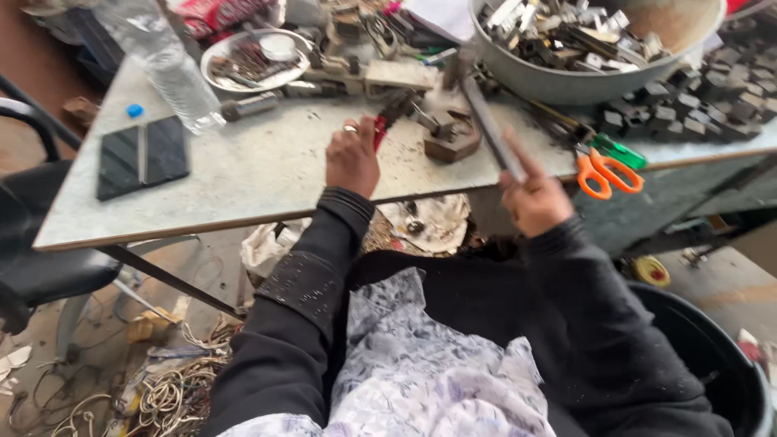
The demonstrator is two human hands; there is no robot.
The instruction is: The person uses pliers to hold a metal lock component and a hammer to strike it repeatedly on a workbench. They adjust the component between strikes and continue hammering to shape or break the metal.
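Pliers (387,120): red-handled, gripped in left hand (352,158) over desk (267,170)
Right hand (534,194): fingers closed on blurred, seemingly metal strip (490,129)

My left hand (352,158) closes its fingers (346,129) around a red-handled metal tool (388,113) on the worn grey tabletop (259,174). My right hand (534,198) grips a long flat grey metal strip (486,121), tilted up toward a large round metal bowl (566,81) of scrap pieces. Orange-handled scissors (607,171) lie just beside that hand.
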